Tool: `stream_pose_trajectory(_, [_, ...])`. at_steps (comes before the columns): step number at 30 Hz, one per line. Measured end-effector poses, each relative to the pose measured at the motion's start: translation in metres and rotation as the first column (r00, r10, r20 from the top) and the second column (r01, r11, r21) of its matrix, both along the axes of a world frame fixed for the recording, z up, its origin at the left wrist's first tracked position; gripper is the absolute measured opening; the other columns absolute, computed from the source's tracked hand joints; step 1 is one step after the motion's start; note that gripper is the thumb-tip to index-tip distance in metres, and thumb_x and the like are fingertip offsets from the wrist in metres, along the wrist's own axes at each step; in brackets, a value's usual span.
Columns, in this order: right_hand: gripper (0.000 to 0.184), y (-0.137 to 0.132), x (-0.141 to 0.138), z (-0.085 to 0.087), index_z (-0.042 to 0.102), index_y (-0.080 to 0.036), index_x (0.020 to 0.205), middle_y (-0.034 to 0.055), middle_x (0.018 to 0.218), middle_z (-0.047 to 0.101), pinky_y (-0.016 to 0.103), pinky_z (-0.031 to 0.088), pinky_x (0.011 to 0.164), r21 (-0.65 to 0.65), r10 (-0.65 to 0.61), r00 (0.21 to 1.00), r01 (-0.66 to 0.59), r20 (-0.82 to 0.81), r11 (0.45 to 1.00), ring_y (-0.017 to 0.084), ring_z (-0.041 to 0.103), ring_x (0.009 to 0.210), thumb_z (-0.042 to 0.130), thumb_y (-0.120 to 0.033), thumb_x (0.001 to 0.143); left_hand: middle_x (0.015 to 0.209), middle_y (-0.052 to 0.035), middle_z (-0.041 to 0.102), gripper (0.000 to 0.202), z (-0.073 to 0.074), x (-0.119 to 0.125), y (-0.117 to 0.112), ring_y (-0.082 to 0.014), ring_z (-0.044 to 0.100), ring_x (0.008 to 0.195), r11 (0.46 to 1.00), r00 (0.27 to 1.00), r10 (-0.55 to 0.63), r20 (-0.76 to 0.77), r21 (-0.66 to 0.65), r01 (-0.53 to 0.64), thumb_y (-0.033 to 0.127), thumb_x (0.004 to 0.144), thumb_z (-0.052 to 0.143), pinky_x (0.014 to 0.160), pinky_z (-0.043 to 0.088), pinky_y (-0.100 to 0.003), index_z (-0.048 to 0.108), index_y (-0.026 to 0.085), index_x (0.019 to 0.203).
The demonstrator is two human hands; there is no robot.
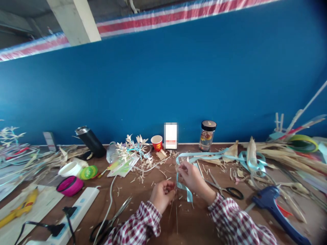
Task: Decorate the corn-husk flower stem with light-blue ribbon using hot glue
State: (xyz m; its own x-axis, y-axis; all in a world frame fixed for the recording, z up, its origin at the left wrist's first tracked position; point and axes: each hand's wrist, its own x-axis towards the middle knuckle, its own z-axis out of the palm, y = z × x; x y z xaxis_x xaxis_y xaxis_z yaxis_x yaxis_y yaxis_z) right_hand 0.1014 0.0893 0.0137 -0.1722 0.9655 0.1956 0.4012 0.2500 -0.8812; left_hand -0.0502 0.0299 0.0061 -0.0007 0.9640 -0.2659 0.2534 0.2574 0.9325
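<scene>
My right hand (191, 177) pinches a light blue ribbon (182, 186) between thumb and fingers, near the middle of the table. One end of the ribbon hangs below the fingers, and the rest loops back and away to the right. Lower and to the left, my left hand (162, 196) is closed, with its thumb and fingertips on thin wire-like strands (176, 216). These strands run upright between the hands and dangle under them. Whatever sits at their top is mostly hidden by my right fingers.
Scissors (230, 192) lie right of my right hand, beside a blue glue gun (274, 211). Other scissors (112, 219) lie by my left sleeve. A red paper cup (157, 145), lidded jar (206, 139) and husk flowers (133, 148) stand behind. A power strip (79, 211) lies left.
</scene>
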Motion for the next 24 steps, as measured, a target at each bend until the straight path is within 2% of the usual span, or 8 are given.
stream_pose_trajectory(4, [0.011,0.001,-0.002,-0.005,0.053,-0.020,0.078,0.0007,0.064,0.062,0.023,0.043,0.047,-0.031,0.003,0.997,-0.006,-0.072,0.999,0.014,0.060,0.052,0.047,-0.026,0.083,0.070,-0.0018,0.062,0.024,0.007,0.000,-0.004,-0.0089,0.054,0.047,0.999,0.996,0.050,0.075,-0.007,-0.050,0.024,0.066,0.067,0.040,0.042,-0.020,0.062,0.012,0.086])
stream_pose_trajectory(9, [0.008,-0.001,0.000,0.001,0.054,-0.019,0.078,0.0015,0.067,0.063,0.024,0.047,0.049,-0.059,-0.007,0.991,-0.001,-0.131,0.998,0.016,0.063,0.056,0.049,-0.024,0.081,0.064,-0.0011,0.063,0.021,0.015,-0.002,-0.008,-0.0094,0.055,0.048,0.997,0.994,0.079,0.073,0.010,-0.080,0.023,0.067,0.067,0.040,0.042,-0.019,0.063,0.012,0.083])
stream_pose_trajectory(13, [0.007,-0.003,0.000,0.010,0.055,-0.019,0.077,0.0018,0.067,0.064,0.025,0.049,0.052,-0.063,-0.014,0.986,0.004,-0.168,0.998,0.016,0.064,0.058,0.050,-0.023,0.080,0.064,-0.0007,0.062,0.022,0.012,0.000,-0.008,-0.0086,0.054,0.046,0.998,0.993,0.068,0.092,-0.014,-0.067,0.025,0.066,0.069,0.039,0.040,-0.019,0.062,0.011,0.082])
stream_pose_trajectory(17, [0.009,-0.005,0.000,0.018,0.056,-0.019,0.078,0.0020,0.068,0.064,0.026,0.049,0.056,-0.052,-0.024,0.979,0.013,-0.200,0.999,0.017,0.065,0.061,0.050,-0.025,0.081,0.066,-0.0019,0.065,0.031,0.007,0.001,-0.008,-0.0079,0.052,0.044,0.996,0.986,0.081,0.149,-0.033,-0.077,0.027,0.065,0.069,0.038,0.039,-0.019,0.061,0.011,0.089])
stream_pose_trajectory(24, [0.008,-0.006,0.003,0.026,0.057,-0.019,0.072,-0.0007,0.058,0.060,0.024,0.044,0.050,-0.050,-0.077,0.966,0.067,-0.246,0.997,0.014,0.058,0.051,0.054,-0.024,0.077,0.067,-0.0059,0.068,0.040,0.010,0.001,-0.010,-0.0082,0.049,0.044,0.999,0.987,0.034,0.158,-0.020,-0.032,0.031,0.063,0.068,0.040,0.037,-0.021,0.066,0.007,0.094])
